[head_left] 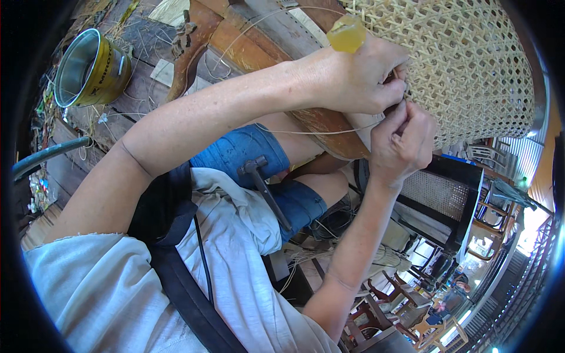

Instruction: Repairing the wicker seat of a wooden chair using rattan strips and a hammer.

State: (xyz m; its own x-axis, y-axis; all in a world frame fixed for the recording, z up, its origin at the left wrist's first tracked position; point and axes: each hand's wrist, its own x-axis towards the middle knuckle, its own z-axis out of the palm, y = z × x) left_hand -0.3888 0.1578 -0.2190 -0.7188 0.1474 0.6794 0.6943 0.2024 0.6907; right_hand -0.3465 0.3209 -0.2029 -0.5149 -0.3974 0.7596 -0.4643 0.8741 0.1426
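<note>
My left hand (pixel 368 76) is closed at the edge of a woven cane panel (pixel 471 65). A translucent yellow tool handle (pixel 346 33) juts out past the heel of that hand; its working end is hidden. Just below and touching it, my right hand (pixel 406 138) pinches with thumb and fingers. A thin cane strand (pixel 306 133) runs into the right hand from the left. The panel meets a brown wooden frame (pixel 332 126) under my hands. Exactly where the fingertips meet the cane is hidden.
A hammer (pixel 265 191) lies across my lap on blue shorts. On the plank floor at left stands a yellow metal can (pixel 109 70), near a carved wooden leg (pixel 197 41). Another strand (pixel 253 26) loops above my left arm. A black-framed cane piece (pixel 438 197) and several chairs are at right.
</note>
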